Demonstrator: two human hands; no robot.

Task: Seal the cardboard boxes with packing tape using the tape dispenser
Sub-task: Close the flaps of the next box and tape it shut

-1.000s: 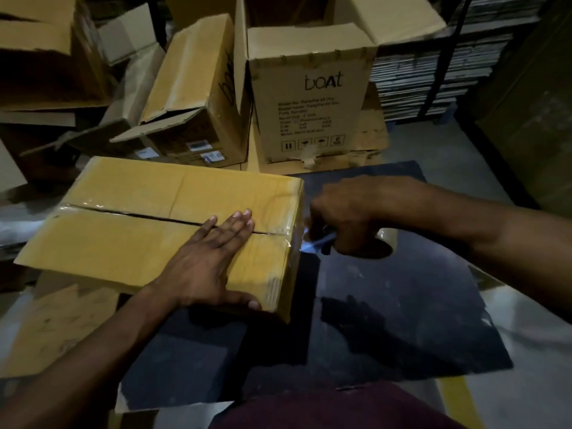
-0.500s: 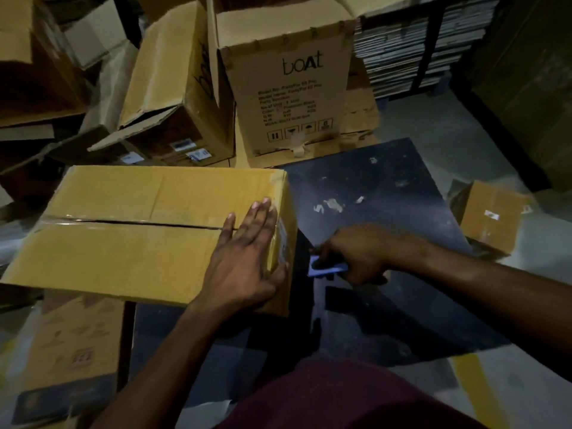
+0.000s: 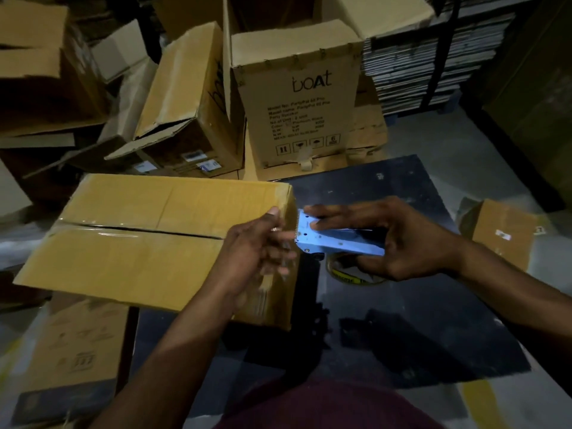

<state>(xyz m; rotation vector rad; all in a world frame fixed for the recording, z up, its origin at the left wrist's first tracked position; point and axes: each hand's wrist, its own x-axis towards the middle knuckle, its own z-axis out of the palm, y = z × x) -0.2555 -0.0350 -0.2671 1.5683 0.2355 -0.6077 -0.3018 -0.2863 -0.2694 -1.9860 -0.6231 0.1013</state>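
One tape dispenser (image 3: 337, 239), right-held, points left toward box (image 3: 148, 236).

"boAt" logo printed on the upright carton (image 3: 297, 97), well beyond the fingers (image 3: 322, 212) of the right hand. Below it a spec block: "Model No", "Party Speaker", "No of Unit" partly legible, rest too blurred. Bottom row of handling symbols, one box reads "6". Tilted carton (image 3: 185, 100) left of it carries a handwritten-style "boat" on its side; sticker labels unreadable.

Stacked cartons (image 3: 297, 97) block behind; dark mat (image 3: 433, 305) open right of box (image 3: 139, 243).
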